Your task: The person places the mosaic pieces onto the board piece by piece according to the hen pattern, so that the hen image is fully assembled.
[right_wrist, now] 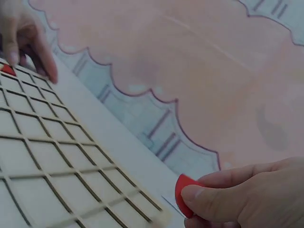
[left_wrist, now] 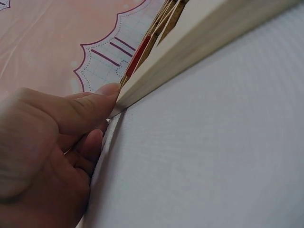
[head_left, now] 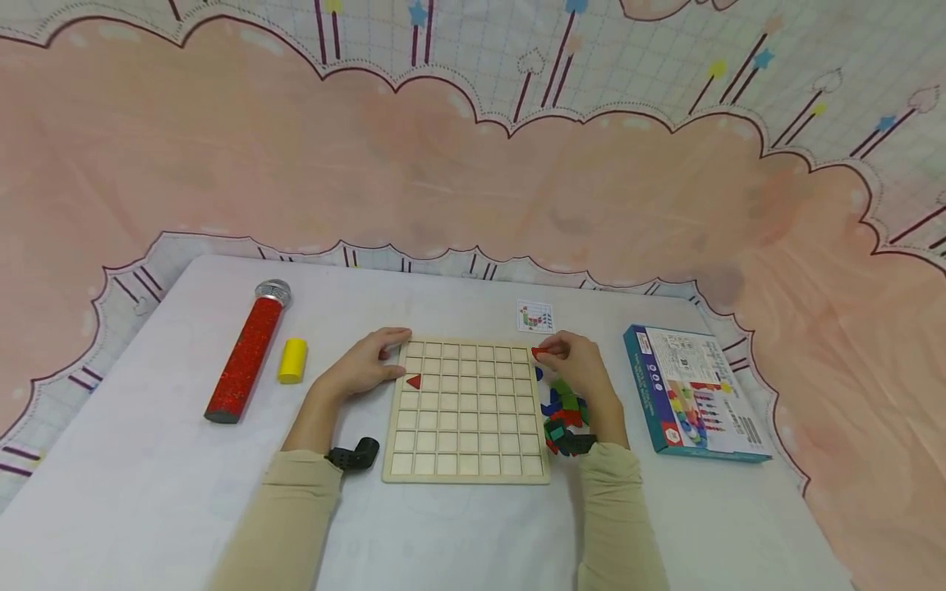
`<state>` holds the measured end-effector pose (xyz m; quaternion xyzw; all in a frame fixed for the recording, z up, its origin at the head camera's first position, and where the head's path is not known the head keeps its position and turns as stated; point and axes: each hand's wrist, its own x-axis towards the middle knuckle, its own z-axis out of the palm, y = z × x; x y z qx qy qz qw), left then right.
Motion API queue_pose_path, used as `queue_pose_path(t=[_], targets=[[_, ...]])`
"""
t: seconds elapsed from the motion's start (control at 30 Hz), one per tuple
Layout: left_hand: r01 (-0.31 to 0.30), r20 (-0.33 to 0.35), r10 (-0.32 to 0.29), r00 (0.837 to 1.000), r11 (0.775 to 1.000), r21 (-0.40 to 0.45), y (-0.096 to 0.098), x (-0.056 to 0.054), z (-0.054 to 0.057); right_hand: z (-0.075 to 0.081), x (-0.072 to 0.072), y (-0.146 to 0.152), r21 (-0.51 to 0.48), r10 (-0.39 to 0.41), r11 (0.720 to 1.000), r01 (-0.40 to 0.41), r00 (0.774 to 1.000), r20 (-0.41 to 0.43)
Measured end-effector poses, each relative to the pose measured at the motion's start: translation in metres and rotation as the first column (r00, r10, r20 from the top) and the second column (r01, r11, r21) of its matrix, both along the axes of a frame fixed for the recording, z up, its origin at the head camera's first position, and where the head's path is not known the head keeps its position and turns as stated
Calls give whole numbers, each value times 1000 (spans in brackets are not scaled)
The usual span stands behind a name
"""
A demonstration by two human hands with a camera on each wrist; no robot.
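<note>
A pale wooden grid board [head_left: 469, 478] lies flat on the white table, with a red triangle [head_left: 414, 382] in one cell by its left edge. My left hand [head_left: 360, 361] holds the board's left side near the far corner. In the left wrist view, its thumb presses at the edge and the other fingers curl below it. Beyond the board's far right corner, my right hand [head_left: 580, 365] pinches a small red piece with a curved edge [right_wrist: 183, 192] between thumb and fingers. Near the right wrist lies a heap of blue, green and red pieces [head_left: 565, 402].
A small pattern card [head_left: 534, 317] lies behind the board. To the right is a flat blue box [head_left: 698, 394]. A red glittery tube with a silver mesh head [head_left: 247, 353] and a yellow cylinder [head_left: 292, 361] lie at the left. A patterned cloth [head_left: 443, 180] hangs behind the table.
</note>
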<state>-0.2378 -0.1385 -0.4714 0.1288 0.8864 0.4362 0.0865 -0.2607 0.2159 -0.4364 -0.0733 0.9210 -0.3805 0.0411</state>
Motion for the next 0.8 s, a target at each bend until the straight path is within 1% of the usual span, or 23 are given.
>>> queue_pose_path(t=[0.07,0.17,0.23,0.3,0.43,0.5,0.57,0.67,0.8], targets=[[1,3,-1,1000,1000,-4,0,1,0,2,0,-10,-17,45,999,-45,999,-5],[-1,20,1,1000,1000,-9,-1,2,0,3,1,-26,-23,126,992,-127,992,-31],[-3,29,4,1000,1000,-9,-1,4,1,3,0,-38,-29,169,985,-170,984,-47],[-7,33,7,999,1000,-6,-2,4,0,3,-1,-51,-47,194,979,-197,979,-55],[-9,29,9,1000,1000,-8,-3,3,-1,3,-2,-80,-114,211,970,-214,977,-36],[-7,27,7,1000,1000,-5,-3,3,-1,1,-2,-93,-123,210,969,-212,977,-32],[2,19,-2,1000,1000,-1,-2,3,-1,-3,-1,-104,-108,207,971,-212,977,-52],[8,14,-8,1000,1000,5,0,3,-1,-9,1,-117,-59,205,976,-212,974,-95],[-4,5,4,1000,1000,-7,0,3,2,-16,3,-129,-49,200,977,-207,973,-116]])
